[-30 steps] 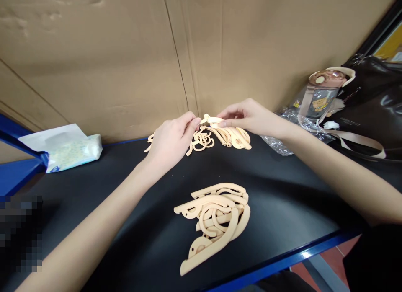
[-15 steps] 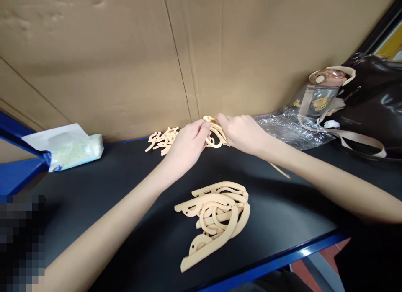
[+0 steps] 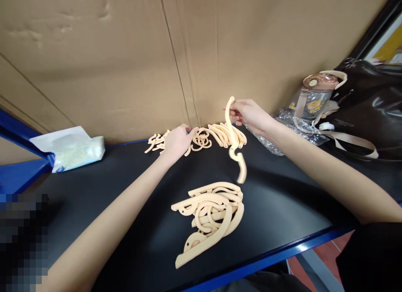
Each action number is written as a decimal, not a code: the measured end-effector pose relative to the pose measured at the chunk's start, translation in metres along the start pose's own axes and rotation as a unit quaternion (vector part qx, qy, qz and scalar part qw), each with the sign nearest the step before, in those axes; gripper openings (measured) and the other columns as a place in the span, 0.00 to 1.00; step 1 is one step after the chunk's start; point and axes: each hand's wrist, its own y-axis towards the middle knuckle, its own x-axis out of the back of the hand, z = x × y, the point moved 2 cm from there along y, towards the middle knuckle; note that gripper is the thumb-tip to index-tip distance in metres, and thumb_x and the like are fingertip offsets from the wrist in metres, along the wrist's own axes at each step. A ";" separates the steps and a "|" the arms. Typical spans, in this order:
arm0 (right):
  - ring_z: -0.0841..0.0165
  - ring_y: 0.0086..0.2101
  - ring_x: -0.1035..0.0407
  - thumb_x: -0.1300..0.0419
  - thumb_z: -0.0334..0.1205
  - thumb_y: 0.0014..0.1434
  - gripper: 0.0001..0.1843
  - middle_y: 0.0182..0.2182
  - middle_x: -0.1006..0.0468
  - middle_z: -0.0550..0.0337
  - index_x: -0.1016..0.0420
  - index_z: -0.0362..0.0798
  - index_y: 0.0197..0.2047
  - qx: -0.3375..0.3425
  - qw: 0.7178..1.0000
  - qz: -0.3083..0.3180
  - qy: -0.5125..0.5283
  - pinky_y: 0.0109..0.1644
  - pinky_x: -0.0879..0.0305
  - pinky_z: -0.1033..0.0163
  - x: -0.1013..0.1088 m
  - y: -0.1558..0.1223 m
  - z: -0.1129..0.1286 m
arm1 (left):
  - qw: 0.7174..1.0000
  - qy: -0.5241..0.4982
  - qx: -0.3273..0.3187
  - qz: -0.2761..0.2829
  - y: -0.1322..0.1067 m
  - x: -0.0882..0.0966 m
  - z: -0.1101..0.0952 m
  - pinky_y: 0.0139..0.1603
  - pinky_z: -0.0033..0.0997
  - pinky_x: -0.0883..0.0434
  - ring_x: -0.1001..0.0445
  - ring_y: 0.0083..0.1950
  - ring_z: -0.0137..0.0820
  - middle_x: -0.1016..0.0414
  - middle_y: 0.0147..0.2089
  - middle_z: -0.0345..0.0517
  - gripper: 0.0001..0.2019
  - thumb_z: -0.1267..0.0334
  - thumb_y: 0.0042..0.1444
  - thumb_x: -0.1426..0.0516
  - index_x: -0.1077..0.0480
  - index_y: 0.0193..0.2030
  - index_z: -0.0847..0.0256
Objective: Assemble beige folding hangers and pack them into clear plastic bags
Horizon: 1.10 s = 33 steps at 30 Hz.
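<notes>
My right hand [image 3: 248,114] pinches the top end of a long curved beige plastic piece [image 3: 235,145], which hangs down above the black table [image 3: 282,208]. My left hand [image 3: 177,140] rests, fingers curled, on a heap of small beige hook-shaped parts [image 3: 201,139] at the back of the table; what its fingers grip is hidden. A pile of several larger curved beige pieces [image 3: 209,214] lies near the table's front edge, below the hanging piece.
A cardboard wall [image 3: 157,57] closes the back. A pack of wipes [image 3: 70,147] lies at the left. At the right are crumpled clear plastic [image 3: 282,124], a drinking bottle [image 3: 314,95] with a strap and a dark bag [image 3: 373,112]. A blue rim [image 3: 282,254] edges the table.
My right hand has lifted one long curved piece out of the far heap and raised it. My left hand has drawn back to the left, onto the small parts.
</notes>
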 end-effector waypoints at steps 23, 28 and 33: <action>0.58 0.36 0.27 0.54 0.26 0.66 0.14 0.39 0.21 0.41 0.28 0.37 0.46 0.280 0.753 0.135 -0.580 0.35 0.47 0.59 -0.046 -0.040 -0.007 | 0.940 -0.268 0.014 0.210 -0.039 -0.009 -0.033 0.17 0.24 0.41 0.38 0.18 0.23 0.38 0.24 0.36 0.13 0.66 0.69 0.56 0.41 0.31 0.60; 0.63 0.28 0.28 0.49 0.27 0.62 0.09 0.31 0.20 0.48 0.28 0.40 0.42 0.205 0.824 0.121 -0.514 0.31 0.46 0.62 -0.032 -0.023 -0.016 | 0.965 -0.193 -0.075 0.161 -0.063 -0.024 -0.044 0.30 0.26 0.37 0.34 0.26 0.26 0.34 0.24 0.37 0.14 0.67 0.68 0.54 0.41 0.29 0.59; 0.70 0.21 0.30 0.60 0.35 0.70 0.18 0.27 0.22 0.55 0.29 0.43 0.42 0.095 0.904 0.038 -0.414 0.29 0.39 0.64 0.010 0.013 -0.039 | 0.972 -0.107 -0.112 0.176 -0.052 -0.004 -0.041 0.32 0.29 0.35 0.30 0.27 0.29 0.29 0.23 0.38 0.10 0.61 0.62 0.45 0.29 0.30 0.58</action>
